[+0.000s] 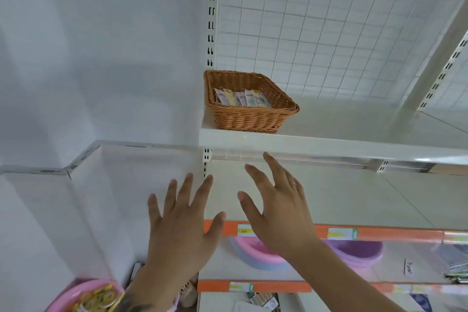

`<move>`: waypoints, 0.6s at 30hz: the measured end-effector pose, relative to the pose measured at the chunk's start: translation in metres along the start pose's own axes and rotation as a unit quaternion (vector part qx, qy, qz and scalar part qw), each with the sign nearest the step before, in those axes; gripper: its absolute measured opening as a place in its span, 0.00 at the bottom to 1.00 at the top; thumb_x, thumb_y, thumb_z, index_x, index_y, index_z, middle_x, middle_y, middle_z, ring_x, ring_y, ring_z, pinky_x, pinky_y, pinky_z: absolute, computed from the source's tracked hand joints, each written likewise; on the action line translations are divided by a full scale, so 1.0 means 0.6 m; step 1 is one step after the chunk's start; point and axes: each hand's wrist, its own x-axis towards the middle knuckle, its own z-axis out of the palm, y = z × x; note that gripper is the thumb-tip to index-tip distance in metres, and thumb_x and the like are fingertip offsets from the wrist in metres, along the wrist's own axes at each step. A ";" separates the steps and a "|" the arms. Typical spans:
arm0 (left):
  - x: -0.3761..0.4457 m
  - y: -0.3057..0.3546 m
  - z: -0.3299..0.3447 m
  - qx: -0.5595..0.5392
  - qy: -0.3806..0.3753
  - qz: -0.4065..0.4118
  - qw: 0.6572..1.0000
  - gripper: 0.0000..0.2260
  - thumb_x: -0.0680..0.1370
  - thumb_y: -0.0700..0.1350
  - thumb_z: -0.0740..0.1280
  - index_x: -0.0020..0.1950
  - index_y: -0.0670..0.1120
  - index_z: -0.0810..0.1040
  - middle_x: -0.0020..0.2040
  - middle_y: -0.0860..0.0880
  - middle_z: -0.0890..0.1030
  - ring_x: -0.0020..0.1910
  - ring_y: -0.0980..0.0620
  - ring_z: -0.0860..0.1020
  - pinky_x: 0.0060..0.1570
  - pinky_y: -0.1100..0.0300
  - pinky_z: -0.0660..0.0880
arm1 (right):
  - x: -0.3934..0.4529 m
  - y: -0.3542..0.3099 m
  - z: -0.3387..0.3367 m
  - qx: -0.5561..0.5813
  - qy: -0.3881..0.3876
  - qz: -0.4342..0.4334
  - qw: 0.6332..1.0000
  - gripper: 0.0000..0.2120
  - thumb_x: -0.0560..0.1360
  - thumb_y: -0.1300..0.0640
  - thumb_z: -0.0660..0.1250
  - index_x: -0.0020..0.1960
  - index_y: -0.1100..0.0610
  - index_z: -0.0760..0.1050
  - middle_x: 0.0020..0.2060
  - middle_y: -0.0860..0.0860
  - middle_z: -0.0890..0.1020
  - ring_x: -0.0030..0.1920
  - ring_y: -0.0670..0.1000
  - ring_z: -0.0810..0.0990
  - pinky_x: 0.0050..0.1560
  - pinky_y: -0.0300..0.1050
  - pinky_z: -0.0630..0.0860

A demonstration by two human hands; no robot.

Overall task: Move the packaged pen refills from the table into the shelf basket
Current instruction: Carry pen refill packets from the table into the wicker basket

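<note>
We see the left hand (pixel 181 225) and right hand (pixel 277 210) at lower centre, fingers spread, holding nothing. The packaged pen refills (pixel 241 97) lie in the wicker basket (pixel 249 119) on the white shelf (pixel 329 143), above the hands at frame centre.

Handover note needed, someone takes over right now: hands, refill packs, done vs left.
Left hand: open, fingers spread, holds nothing.
Right hand: open, holds nothing, raised below the upper shelf.
Pen refill packs: several lie in the wicker basket at that shelf's left end.
Done: those packs are in.
Left: the table is out of view, so check it for remaining packs and move any into the basket.
</note>
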 end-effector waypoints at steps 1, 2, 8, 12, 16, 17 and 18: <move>-0.022 -0.004 -0.010 0.005 -0.022 -0.017 1.000 0.38 0.74 0.74 0.39 0.83 0.63 0.48 0.85 0.51 0.52 0.84 0.42 0.51 0.78 0.33 0.47 | -0.022 -0.001 0.004 0.015 -0.016 -0.007 1.000 0.26 0.81 0.37 0.56 0.75 0.46 0.69 0.80 0.54 0.64 0.75 0.60 0.70 0.72 0.60 0.68; -0.048 -0.005 -0.020 0.011 -0.049 -0.036 0.998 0.40 0.72 0.74 0.36 0.83 0.63 0.46 0.85 0.52 0.50 0.84 0.43 0.50 0.78 0.34 0.46 | -0.044 -0.002 0.008 0.031 -0.033 -0.015 0.999 0.26 0.81 0.36 0.56 0.75 0.45 0.69 0.79 0.54 0.65 0.74 0.60 0.72 0.72 0.59 0.69; -0.246 0.022 -0.017 0.034 -0.111 -0.158 0.981 0.33 0.79 0.71 0.43 0.83 0.63 0.46 0.85 0.52 0.51 0.84 0.43 0.50 0.78 0.34 0.44 | -0.191 -0.010 0.033 0.102 -0.126 -0.096 0.982 0.27 0.80 0.34 0.53 0.74 0.44 0.71 0.78 0.54 0.67 0.72 0.61 0.74 0.70 0.59 0.70; -0.441 0.043 0.016 0.031 -0.090 -0.262 0.960 0.30 0.77 0.70 0.49 0.78 0.65 0.61 0.80 0.50 0.66 0.80 0.42 0.63 0.75 0.31 0.54 | -0.300 -0.038 0.066 0.132 -0.216 -0.184 0.950 0.31 0.80 0.33 0.48 0.75 0.45 0.71 0.79 0.52 0.66 0.73 0.59 0.72 0.72 0.58 0.70; -0.646 0.081 0.032 0.016 -0.111 -0.402 0.909 0.28 0.81 0.68 0.52 0.80 0.66 0.51 0.84 0.52 0.56 0.82 0.44 0.53 0.78 0.34 0.46 | -0.446 -0.098 0.091 0.157 -0.310 -0.305 0.887 0.30 0.80 0.35 0.47 0.74 0.46 0.72 0.76 0.52 0.71 0.73 0.57 0.73 0.71 0.57 0.73; -0.692 0.091 0.032 0.009 -0.111 -0.434 0.894 0.28 0.81 0.67 0.54 0.80 0.66 0.52 0.83 0.52 0.56 0.83 0.44 0.53 0.78 0.34 0.46 | -0.484 -0.112 0.089 0.163 -0.326 -0.331 0.870 0.30 0.80 0.35 0.47 0.73 0.47 0.74 0.75 0.53 0.73 0.72 0.57 0.75 0.69 0.56 0.74; -0.736 0.100 0.031 0.003 -0.116 -0.464 0.878 0.27 0.82 0.66 0.54 0.80 0.65 0.53 0.83 0.51 0.57 0.83 0.44 0.52 0.79 0.34 0.45 | -0.521 -0.124 0.085 0.174 -0.338 -0.349 0.857 0.30 0.81 0.35 0.48 0.72 0.47 0.74 0.74 0.53 0.74 0.70 0.57 0.76 0.67 0.56 0.76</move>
